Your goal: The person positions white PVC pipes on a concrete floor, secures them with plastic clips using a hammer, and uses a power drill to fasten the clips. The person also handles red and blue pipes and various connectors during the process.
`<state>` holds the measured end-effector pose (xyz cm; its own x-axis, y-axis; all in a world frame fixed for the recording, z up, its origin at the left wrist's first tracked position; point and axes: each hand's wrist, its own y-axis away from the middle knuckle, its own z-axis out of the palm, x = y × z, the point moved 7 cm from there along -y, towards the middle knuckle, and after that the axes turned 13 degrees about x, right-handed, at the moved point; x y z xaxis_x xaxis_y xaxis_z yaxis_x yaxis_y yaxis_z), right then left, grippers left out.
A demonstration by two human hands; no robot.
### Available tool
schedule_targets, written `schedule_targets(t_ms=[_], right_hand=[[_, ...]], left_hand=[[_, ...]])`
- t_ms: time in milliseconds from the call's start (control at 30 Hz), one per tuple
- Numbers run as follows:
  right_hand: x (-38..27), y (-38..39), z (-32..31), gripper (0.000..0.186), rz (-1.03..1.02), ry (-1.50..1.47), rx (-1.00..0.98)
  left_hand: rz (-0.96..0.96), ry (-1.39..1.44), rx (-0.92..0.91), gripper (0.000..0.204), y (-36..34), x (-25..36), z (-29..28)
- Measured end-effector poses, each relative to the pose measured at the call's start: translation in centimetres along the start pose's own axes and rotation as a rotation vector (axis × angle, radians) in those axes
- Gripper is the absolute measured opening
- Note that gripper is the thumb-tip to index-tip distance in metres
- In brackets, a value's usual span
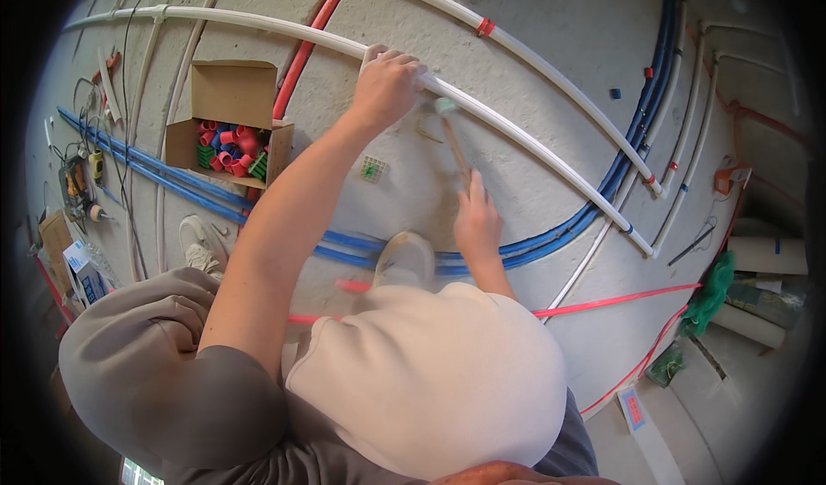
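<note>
My left hand is closed round a long white pipe that crosses the concrete floor. My right hand grips the wooden handle of a striking tool, probably a hammer; its pale, blurred head is just below the pipe, to the right of my left hand. A curved pale piece lies near the tool head. A small clear grid tray with green bits lies below and left of it. An open cardboard box of red, blue and green plastic fittings is left of my left arm.
Blue pipes, red pipes and other white pipes run along the floor around my feet. Tools and cables lie at the left. Green netting, large rolls and an orange tool are at the right.
</note>
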<state>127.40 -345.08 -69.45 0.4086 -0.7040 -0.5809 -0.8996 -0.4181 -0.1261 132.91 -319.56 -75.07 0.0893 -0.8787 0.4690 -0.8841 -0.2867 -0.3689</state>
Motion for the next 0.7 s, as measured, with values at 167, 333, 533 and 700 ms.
schedule_targets(t_ms=[167, 333, 533, 700], right_hand=[[-1.3, -0.7, -1.5, 0.051, -0.138, 0.003, 0.108], [0.2, -0.4, -0.8, 0.05, -0.014, 0.07, 0.004], [3.0, 2.6, -2.7, 0.051, 0.136, 0.252, -0.136], [8.8, -2.0, -9.9, 0.054, -0.02, 0.152, 0.379]], left_hand=[[0.023, 0.0, 0.043, 0.018, -0.1, -0.1, -0.2], [-0.031, -0.022, -0.005, 0.019, -0.1, -0.9, 0.5], [-0.045, -0.013, -0.159, 0.025, -0.5, -0.3, 0.2], [-0.04, 0.047, -0.138, 0.027, -0.7, 0.2, 0.1]])
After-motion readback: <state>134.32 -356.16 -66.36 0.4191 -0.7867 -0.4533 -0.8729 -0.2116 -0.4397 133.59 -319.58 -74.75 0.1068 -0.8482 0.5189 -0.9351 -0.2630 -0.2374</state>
